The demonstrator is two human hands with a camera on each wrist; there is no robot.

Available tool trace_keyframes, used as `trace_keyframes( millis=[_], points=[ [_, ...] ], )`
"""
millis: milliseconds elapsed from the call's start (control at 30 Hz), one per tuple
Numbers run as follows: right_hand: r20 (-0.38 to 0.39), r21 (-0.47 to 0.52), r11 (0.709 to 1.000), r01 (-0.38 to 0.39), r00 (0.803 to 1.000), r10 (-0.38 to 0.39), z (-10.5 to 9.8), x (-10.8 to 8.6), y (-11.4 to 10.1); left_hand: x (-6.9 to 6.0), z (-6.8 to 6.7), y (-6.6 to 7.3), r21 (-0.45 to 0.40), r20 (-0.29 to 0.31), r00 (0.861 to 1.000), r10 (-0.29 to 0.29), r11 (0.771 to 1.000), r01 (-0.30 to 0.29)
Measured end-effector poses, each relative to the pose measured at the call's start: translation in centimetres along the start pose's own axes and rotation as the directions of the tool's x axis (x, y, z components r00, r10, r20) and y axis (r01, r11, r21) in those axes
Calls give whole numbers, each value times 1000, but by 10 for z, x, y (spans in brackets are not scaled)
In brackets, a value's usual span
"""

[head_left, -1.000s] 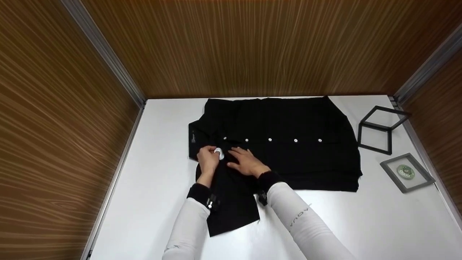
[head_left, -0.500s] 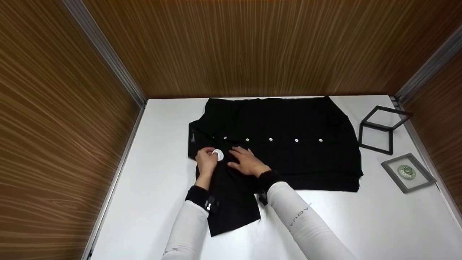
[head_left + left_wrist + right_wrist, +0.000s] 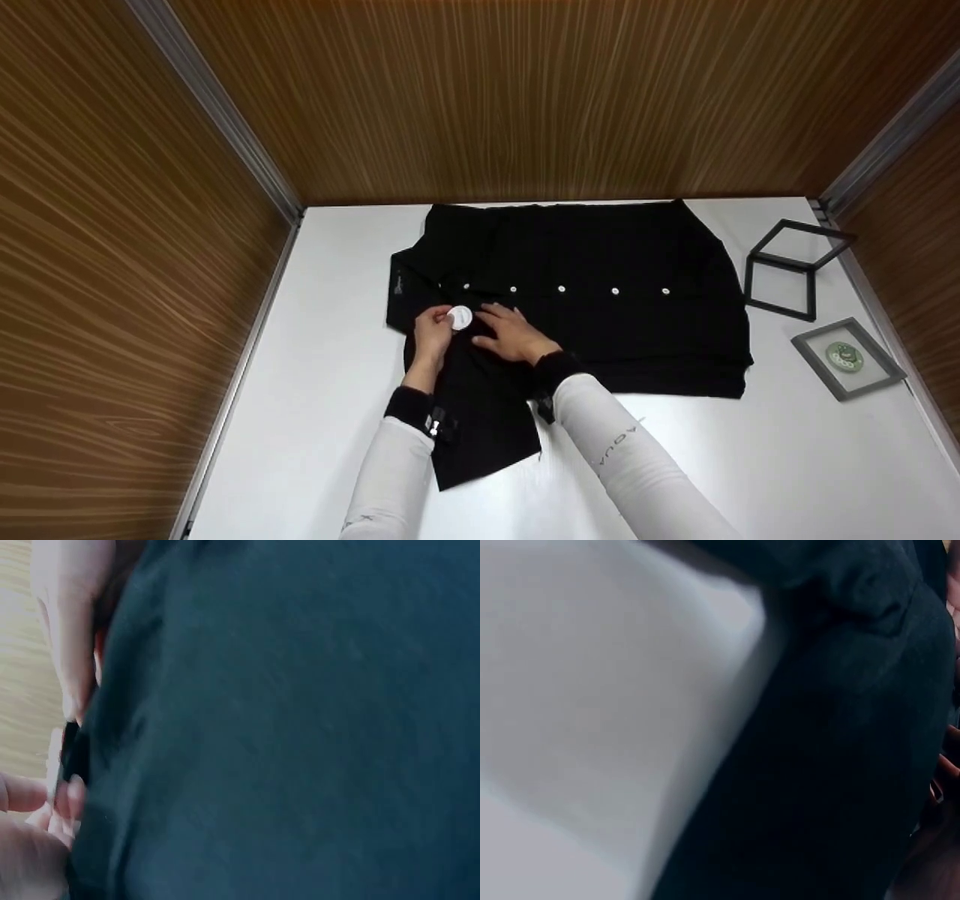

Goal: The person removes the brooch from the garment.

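Observation:
A black shirt [image 3: 600,330] with several white buttons lies spread out, its collar towards the left and one sleeve towards the front. The left hand [image 3: 433,337] pinches a round white disc [image 3: 460,318] by its left side, just over the shirt near the collar. The right hand [image 3: 514,335] rests on the shirt to the right of the disc, fingers extended. In the left wrist view the disc [image 3: 54,765] appears edge-on at the fingertips, with dark cloth [image 3: 285,720] filling most of the picture. Cloth [image 3: 817,750] also covers much of the right wrist view.
An open dark frame [image 3: 780,262] stands at the back right of the white table [image 3: 337,300]. In front of it lies a grey frame [image 3: 810,360] around a green round piece [image 3: 844,357]. Wood-patterned walls [image 3: 525,97] enclose the back and sides.
The white disc, tilted a second ago, now shows its round face, and the left hand has shifted slightly right with it. The right hand has stayed almost in place.

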State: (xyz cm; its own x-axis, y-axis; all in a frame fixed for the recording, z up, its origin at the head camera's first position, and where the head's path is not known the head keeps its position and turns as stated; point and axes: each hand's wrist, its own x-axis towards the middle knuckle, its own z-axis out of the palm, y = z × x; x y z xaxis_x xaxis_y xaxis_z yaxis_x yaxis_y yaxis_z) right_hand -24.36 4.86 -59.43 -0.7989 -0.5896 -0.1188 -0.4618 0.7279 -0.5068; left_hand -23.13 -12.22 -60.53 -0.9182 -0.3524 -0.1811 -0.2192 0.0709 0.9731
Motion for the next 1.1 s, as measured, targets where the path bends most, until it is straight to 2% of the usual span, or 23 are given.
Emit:
trace_keyframes(
  millis=[200, 433, 633, 800, 933, 1100],
  points=[
    [12, 11, 1000, -18, 1000, 18, -4, 4, 2, 8, -8, -1, -7, -31, 999, -12, 1000, 12],
    [58, 22, 999, -29, 998, 28, -8, 3, 9, 15, -14, -5, -9, -23, 1000, -17, 1000, 17],
    [70, -7, 998, -55, 996, 56, -26, -20, 28, 14, -18, -3, 10, -23, 1000, -19, 1000, 20],
    [31, -92, 987, -134, 990, 137, -44, -50, 50, 13, -19, 0, 15, -9, 1000, -19, 1000, 19],
    [14, -94, 968, -234, 971, 237, -51, -72, 67, 14, -21, -1, 17, -3, 1000, -22, 1000, 22],
    [65, -51, 928, -369, 926, 372, -57, -90, 83, 14, -23, -3, 32, 1, 1000, -20, 999, 20]
  ],
)
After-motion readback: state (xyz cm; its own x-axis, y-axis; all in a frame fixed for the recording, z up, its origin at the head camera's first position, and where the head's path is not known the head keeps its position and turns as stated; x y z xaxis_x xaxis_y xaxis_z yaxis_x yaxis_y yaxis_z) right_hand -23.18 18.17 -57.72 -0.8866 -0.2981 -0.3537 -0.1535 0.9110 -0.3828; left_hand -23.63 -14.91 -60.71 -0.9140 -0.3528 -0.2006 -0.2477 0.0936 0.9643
